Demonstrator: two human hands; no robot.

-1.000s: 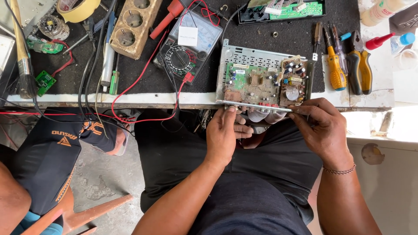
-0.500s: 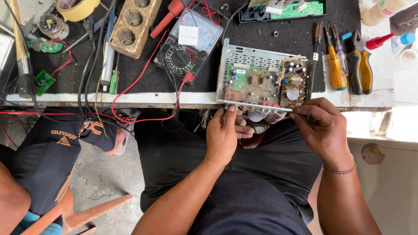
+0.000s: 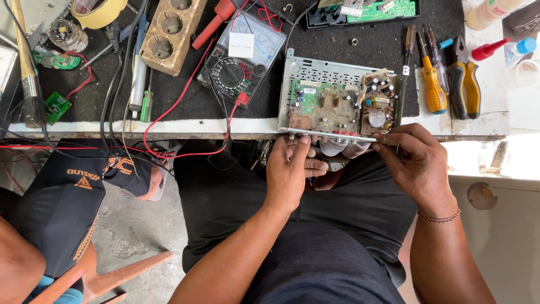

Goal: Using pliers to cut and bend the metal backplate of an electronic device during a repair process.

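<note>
- Where the bench edge [image 3: 169,128] meets the lap, an open metal chassis [image 3: 337,101] with circuit boards lies on the black mat, its front edge hanging just over the bench lip, at about 12 o'clock from both hands.
- Left hand [image 3: 292,171]: fingers curled together, thumb and fingertips pinched on the chassis's front edge near its left end.
- Right hand [image 3: 415,163]: fingers bunched, tips pinched on the same front edge at its right end; whether something small sits between them cannot be told. A thin bracelet [image 3: 439,217] circles the wrist.
- Under the front edge, between the hands, pale rounded knobs [image 3: 343,148] show, partly hidden.
- At 9 o'clock from the chassis: an analog multimeter [image 3: 242,59], red lead trailing over the bench edge.
- At 10 o'clock, further out: a wooden socket block [image 3: 169,34], a roll of tape [image 3: 98,11], a paintbrush [image 3: 28,67].
- At 3 o'clock from the chassis: a yellow-handled screwdriver [image 3: 432,84] and pliers [image 3: 464,84], side by side.
- At 12 o'clock: a green circuit board [image 3: 382,10].
- At 8 o'clock from the hands: another person's leg in dark shorts [image 3: 62,208], well apart.
</note>
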